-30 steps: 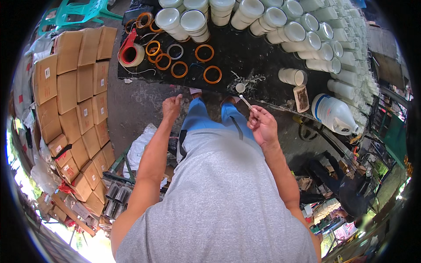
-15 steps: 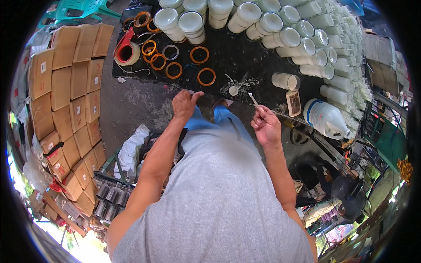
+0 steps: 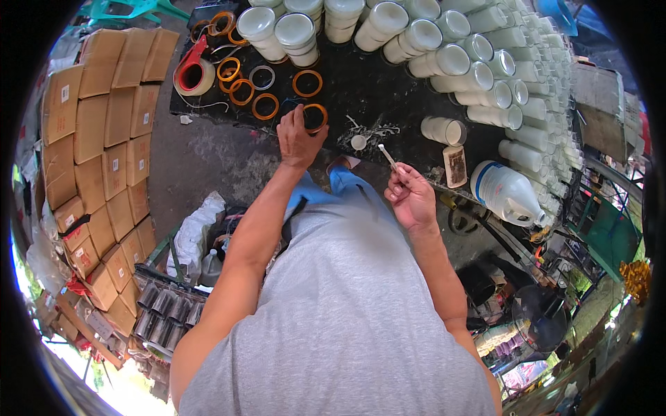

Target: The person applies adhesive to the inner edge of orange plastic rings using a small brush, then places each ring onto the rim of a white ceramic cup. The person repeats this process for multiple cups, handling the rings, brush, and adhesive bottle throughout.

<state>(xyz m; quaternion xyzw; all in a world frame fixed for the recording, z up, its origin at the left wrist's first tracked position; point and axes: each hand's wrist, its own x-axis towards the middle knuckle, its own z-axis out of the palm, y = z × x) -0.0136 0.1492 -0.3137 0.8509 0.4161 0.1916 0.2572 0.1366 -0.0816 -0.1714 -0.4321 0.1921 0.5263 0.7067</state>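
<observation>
My left hand (image 3: 298, 142) is at the table's near edge, fingers and thumb closed round the near side of an orange ring (image 3: 316, 106). The ring still rests on the black tabletop, or just at it. Between the thumb and fingers of my right hand (image 3: 412, 196) is a thin, pale stick (image 3: 386, 155) with a white tip, pointing up and left. A small white cup (image 3: 358, 142) stands near that tip, with whitish smears and scraps around it. More orange rings (image 3: 265, 106) and a clear ring (image 3: 262, 78) lie left of my left hand.
A red tape dispenser (image 3: 193, 73) sits at the table's left end. Stacked white-filled glass jars (image 3: 296, 35) crowd the back and right. A lone jar (image 3: 444, 130), a small dish (image 3: 455, 166) and a plastic jug (image 3: 506, 191) stand at right. Cardboard boxes (image 3: 90, 128) are piled left.
My left hand has moved forward from the table edge onto the orange ring. My right hand keeps hold of the stick in about the same place. The whole view has shifted slightly.
</observation>
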